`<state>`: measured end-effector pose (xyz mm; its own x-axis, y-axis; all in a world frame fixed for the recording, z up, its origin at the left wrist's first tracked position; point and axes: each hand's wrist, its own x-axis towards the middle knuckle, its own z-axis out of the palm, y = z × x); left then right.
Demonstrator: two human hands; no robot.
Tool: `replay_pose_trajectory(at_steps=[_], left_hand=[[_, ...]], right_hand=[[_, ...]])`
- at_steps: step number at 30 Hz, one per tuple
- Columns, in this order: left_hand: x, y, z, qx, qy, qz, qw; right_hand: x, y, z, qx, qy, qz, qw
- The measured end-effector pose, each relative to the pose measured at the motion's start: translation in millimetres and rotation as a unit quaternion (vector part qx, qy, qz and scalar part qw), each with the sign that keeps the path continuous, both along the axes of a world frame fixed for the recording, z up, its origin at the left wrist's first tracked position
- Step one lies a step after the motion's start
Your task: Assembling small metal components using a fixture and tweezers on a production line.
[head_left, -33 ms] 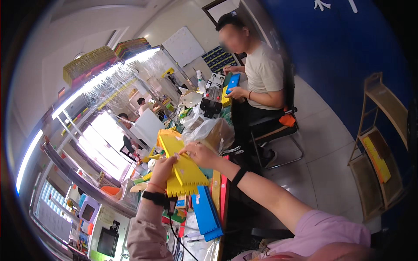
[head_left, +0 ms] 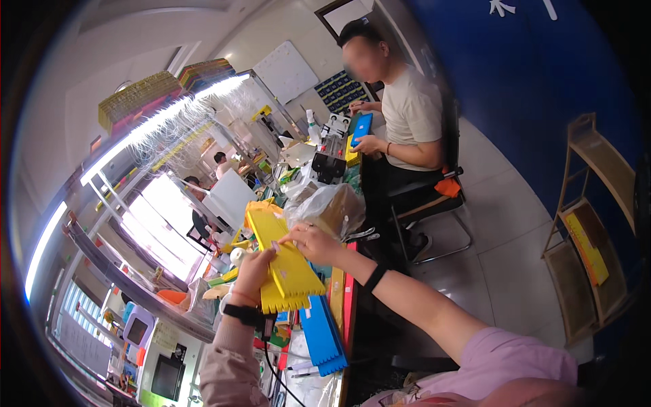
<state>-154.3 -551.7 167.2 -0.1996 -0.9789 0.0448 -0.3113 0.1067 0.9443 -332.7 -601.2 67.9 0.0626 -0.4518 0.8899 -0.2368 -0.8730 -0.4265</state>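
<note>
The yellow boards [head_left: 293, 271] are held up in the lower middle of the frame, tilted, their toothed edges toward the bottom. The left hand [head_left: 252, 273] grips them by the left side, thumb on the upper face; its fingers underneath are hidden. That side hold looks sound for steadiness: firm enough to stop one board sliding over another, light enough not to bend them. The right hand [head_left: 310, 243] has its fingers curled, the fingertips at the upper face close to the left thumb; whether they pinch anything I cannot tell. Light, short strokes from those fingertips would suit, with the left hand taking the push. Keep the toothed edges clear of the blue boards [head_left: 321, 336] just below, as they could catch, and of the black cable [head_left: 283, 378] lower down. Tilting the face toward the light should help the eye.
</note>
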Motion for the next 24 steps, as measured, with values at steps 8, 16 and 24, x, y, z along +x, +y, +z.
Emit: replay_pose_trajectory(at_steps=[8, 16, 24], left_hand=[[31, 41, -122, -0.029, 0.021, 0.046, 0.998], [96, 2, -226, 0.047, -0.275, 0.047, 0.959], [82, 24, -205, 0.027, -0.080, 0.035, 0.996]], right_hand=[[32, 49, -97, 0.414, -0.045, 0.000, 0.909], [68, 72, -124, 0.467, 0.051, -0.003, 0.883], [86, 83, -102, 0.536, -0.146, 0.158, 0.817]])
